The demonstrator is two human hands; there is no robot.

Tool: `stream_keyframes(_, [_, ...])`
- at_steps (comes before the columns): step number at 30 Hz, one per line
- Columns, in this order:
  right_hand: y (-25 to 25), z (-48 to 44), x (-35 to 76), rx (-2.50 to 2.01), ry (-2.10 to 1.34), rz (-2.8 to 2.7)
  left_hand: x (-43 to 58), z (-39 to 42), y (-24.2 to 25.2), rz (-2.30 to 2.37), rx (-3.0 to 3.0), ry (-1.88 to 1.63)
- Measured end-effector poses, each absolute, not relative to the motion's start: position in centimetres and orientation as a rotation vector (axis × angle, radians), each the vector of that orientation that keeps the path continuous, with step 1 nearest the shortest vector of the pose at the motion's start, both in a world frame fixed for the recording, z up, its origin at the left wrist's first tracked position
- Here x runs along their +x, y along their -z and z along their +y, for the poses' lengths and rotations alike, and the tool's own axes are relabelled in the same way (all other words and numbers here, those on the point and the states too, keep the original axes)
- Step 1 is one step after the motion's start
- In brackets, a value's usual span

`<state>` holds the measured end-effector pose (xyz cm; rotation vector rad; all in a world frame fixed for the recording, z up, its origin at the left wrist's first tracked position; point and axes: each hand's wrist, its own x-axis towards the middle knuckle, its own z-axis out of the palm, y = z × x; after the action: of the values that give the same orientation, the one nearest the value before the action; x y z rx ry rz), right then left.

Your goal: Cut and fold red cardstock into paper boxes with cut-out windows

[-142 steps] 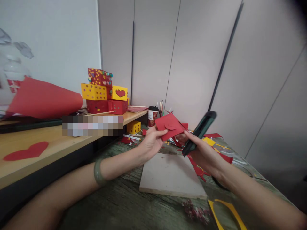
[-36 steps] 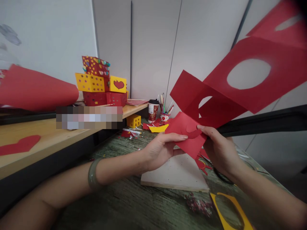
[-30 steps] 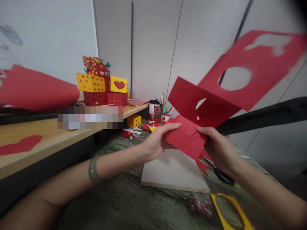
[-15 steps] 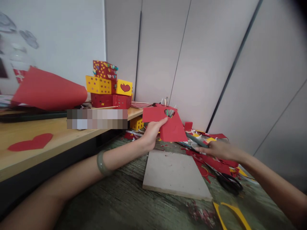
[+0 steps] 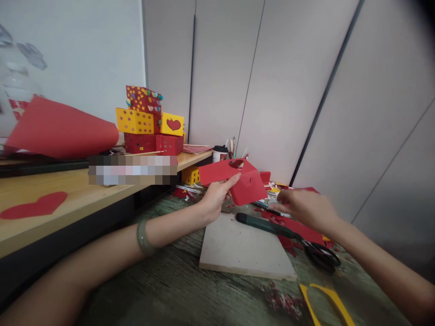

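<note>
My left hand (image 5: 217, 199), with a green bangle on its wrist, pinches a folded red paper piece (image 5: 249, 188) between thumb and fingers. A heart-shaped hole (image 5: 237, 164) is cut through its top. Below it, a pale square board (image 5: 244, 249) lies on the table. Across the board's far right part rests a long dark green tool (image 5: 265, 224) with a black rounded end; its exact kind is unclear. My right hand (image 5: 306, 208) hovers above the red scraps, fingers loosely bent and somewhat blurred, with nothing visible in it. Black-handled scissors (image 5: 322, 256) lie beneath its wrist.
Red and yellow decorated boxes (image 5: 139, 122) are stacked on the wooden shelf (image 5: 112, 194) at left, near rolled red paper (image 5: 64, 129) and a red paper heart (image 5: 37, 206). A lidded cup (image 5: 220, 154) stands behind. A yellow cut-out frame (image 5: 335, 303) lies at front right.
My right hand has let go of the dark green tool, which now lies on the board. The red paper piece has tilted in my left hand, its top turned more upward.
</note>
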<state>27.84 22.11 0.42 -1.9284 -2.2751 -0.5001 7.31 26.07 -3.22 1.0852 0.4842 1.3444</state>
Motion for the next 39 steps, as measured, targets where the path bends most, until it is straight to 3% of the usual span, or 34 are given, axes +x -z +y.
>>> stream_keyframes(3, [-2.1,20.9,26.8,-1.752,0.484,-2.110,7.5,25.4,3.1,0.474,1.072,-1.367])
stream_keyframes(7, [-1.8,20.0,25.2,-1.290,-0.078,-2.099,7.7,24.5,3.0,0.445,1.064,-1.352])
stream_keyframes(15, [-0.9,20.0,23.5,-1.172,-0.605,-1.906,8.0,23.4,3.2,0.367,1.036,-1.284])
stream_keyframes(24, [-0.9,19.3,23.2,-1.248,-0.946,-1.626,8.3,22.0,2.5,0.361,1.037,-1.281])
stream_keyframes(33, [-0.4,19.1,22.4,-1.229,-0.995,-1.494,8.3,22.4,2.6,0.337,1.019,-1.260])
stream_keyframes(39, [-0.2,19.2,22.9,-1.104,-1.299,-1.302,8.3,22.0,2.3,0.384,1.069,-1.288])
